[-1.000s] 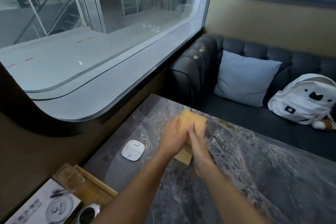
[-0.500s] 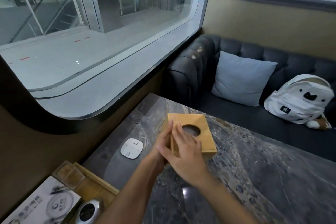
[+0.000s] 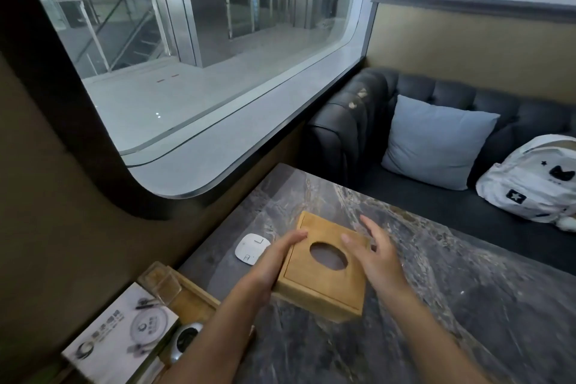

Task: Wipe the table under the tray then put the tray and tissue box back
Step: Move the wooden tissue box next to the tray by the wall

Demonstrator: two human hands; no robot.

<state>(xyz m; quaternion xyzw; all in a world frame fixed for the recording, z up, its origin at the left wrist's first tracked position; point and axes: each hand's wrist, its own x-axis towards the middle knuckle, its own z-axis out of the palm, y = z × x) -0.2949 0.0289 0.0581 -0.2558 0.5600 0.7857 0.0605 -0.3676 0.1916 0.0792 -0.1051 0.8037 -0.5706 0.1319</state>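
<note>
A wooden tissue box (image 3: 314,287) with an oval hole in its top lies flat on the dark marble table (image 3: 467,305). My left hand (image 3: 274,262) lies along the box's left side, fingers over its top edge. My right hand (image 3: 374,256) is over the box's right edge with its fingers spread, holding nothing. The wooden tray (image 3: 193,299) sits at the table's near left corner by the wall, holding a printed card (image 3: 124,330), a clear holder and a round silver device. No tissue or cloth is in view.
A small white square pad (image 3: 251,248) lies on the table just left of the box. Beyond the table's far edge stands a dark sofa with a blue cushion (image 3: 436,140) and a white backpack (image 3: 530,184). A wall and a large window run along the left.
The box, upright between my hands a second ago, now lies flat, nearer to me. My right hand has come off its top and opened; my left hand slid to its left side.
</note>
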